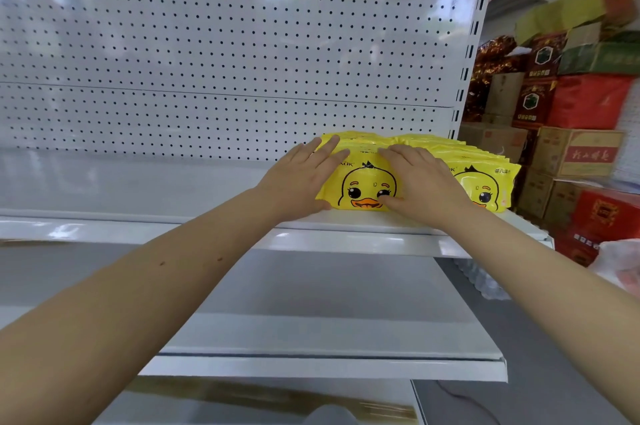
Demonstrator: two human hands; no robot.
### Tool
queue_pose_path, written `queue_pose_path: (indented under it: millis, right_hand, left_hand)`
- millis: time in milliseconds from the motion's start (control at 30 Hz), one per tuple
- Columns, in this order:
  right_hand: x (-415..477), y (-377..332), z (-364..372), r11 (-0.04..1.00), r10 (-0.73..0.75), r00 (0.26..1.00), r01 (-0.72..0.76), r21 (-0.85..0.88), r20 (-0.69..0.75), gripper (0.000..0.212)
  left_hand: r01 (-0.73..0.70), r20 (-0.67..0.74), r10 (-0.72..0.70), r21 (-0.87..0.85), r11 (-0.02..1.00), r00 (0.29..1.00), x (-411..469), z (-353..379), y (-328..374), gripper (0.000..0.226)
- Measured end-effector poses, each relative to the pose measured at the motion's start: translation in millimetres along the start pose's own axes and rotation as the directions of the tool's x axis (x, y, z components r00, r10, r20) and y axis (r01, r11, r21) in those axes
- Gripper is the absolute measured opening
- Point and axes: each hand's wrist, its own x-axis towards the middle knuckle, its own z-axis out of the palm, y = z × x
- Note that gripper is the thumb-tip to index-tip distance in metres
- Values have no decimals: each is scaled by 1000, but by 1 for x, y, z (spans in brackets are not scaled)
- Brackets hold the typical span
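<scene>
Soft, glossy yellow plastic duck-face packs [363, 189] stand in rows at the right end of the smooth white metal shelf [138, 189]. The left hand [301, 179] and right hand [420, 182] press the nearest one, fingers straight, grip open.

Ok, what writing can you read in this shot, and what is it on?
"UK": end of a brand word on the front duck pack; its start lies under the left hand.
"UK": the same on the pack beside it, cut off by the right hand; its Chinese characters are blurred.
Red characters on the cardboard box: too blurred to read.
Labels on the dark red boxes: too small.
</scene>
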Motion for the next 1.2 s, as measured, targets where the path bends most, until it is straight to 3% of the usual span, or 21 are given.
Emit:
queue_pose_path:
  millis: [467,700,967,1200]
  right_hand:
    - [33,-69,-34,981,-110,994,108,161,1,53]
    - [73,-144,-30,915,-248,969,233,328,2,49]
    - [116,-289,-26,713,-524,850,400,576,58,51]
    - [107,-433,-16,537,-752,653,523,662,95,50]
  left_hand:
    - [197,5,-198,37,980,980,-65,-36,-49,79]
    - [389,54,-391,50,920,919,-137,-51,-99,72]
    - [656,145,-677,167,736,722,-261,-84,-157,61]
    - [822,291,-876,323,469,385,-385,-102,-186,49]
